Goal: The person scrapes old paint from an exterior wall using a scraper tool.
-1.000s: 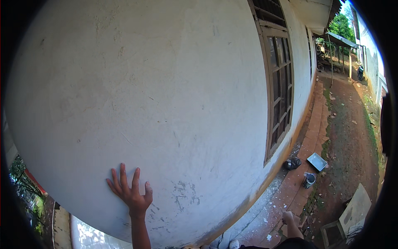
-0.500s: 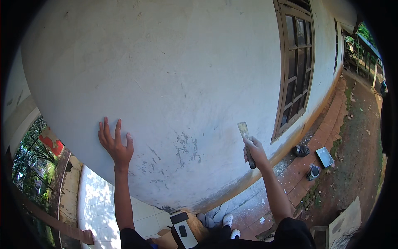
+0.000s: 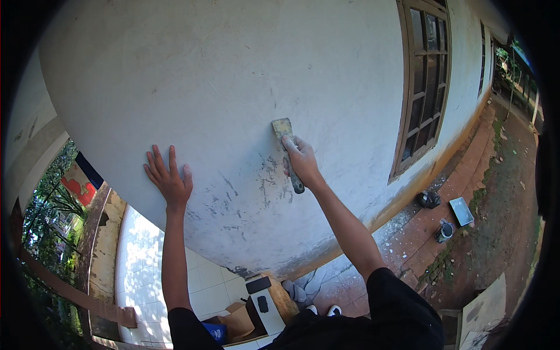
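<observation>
Feet: pair of dark shoes with white toes (image 3: 319, 310) on the pale floor at the wall's foot, beside a cardboard box (image 3: 236, 321) and a small black-and-white device (image 3: 263, 303).
Left hand (image 3: 169, 178): flat on the white wall (image 3: 175, 76), fingers spread, palm touching plaster; holding nothing, bracing only.
Right hand (image 3: 300, 160): clenched on the scraper (image 3: 287, 153), forefinger laid along the back of the blade, dark handle sticking out below the wrist.
Scraper position: blade end up, pressed against the wall just above a patch of grey scuffs and flaked marks (image 3: 262, 186); well apart from the left hand, with the marked patch between them.
Doing it well, as a judgement: keep the blade at a low angle to the plaster, press through the forefinger, work in short even strokes over the scuffed patch; hold the braced palm clear of the blade's path; avoid digging a corner of the blade in, which would likely gouge the surface.
Window (image 3: 424, 81): brown wooden frame with many panes, further right along the same wall.
Ground beyond: brick path, a dark bundle (image 3: 429, 199), a small bucket (image 3: 445, 230) and a flat grey tray (image 3: 462, 211) near the wall base.
Far left: trees and a red cloth (image 3: 74, 184) past a low wall.
</observation>
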A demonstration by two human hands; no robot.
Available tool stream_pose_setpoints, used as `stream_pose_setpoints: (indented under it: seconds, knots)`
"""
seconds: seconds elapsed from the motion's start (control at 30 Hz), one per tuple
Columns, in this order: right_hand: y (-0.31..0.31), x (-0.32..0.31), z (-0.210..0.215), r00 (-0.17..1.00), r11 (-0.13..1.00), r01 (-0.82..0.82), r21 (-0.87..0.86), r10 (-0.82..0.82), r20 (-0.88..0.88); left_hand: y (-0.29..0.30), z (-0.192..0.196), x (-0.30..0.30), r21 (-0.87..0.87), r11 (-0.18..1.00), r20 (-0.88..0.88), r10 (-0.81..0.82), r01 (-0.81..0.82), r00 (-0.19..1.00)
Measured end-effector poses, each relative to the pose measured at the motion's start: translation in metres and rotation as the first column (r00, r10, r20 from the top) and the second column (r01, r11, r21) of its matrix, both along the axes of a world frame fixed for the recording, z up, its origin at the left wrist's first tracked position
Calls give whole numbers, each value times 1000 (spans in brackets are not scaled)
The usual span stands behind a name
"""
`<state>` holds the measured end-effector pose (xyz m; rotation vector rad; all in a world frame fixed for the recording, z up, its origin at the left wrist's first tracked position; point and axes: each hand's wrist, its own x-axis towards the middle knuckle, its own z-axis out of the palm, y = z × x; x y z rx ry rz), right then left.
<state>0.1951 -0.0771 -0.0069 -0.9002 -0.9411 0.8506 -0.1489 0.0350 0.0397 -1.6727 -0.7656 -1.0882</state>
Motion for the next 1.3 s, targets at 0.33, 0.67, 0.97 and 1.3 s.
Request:
stream_pose_setpoints:
  seconds: [0.33, 0.67, 0.97, 1.3]
  knots:
    - [2, -4, 53, 998, 999, 11, 39, -8, -69, 1, -4, 2, 13, 1000, 27, 19, -19, 999]
    - [1, -7, 79, 992, 999, 45, 20, -42, -120, 3, -4, 3, 8, 1000, 17, 13, -13, 1000]
    - [-5, -11, 102, 993, 995, 103, -1, -103, -54, 8, -8, 3, 29, 1000, 27, -3, 3, 1000]
    - [0, -10, 112, 985, 991, 131, 1, -130, -110, 8, -7, 4, 10, 1000, 34, -3, 3, 999]
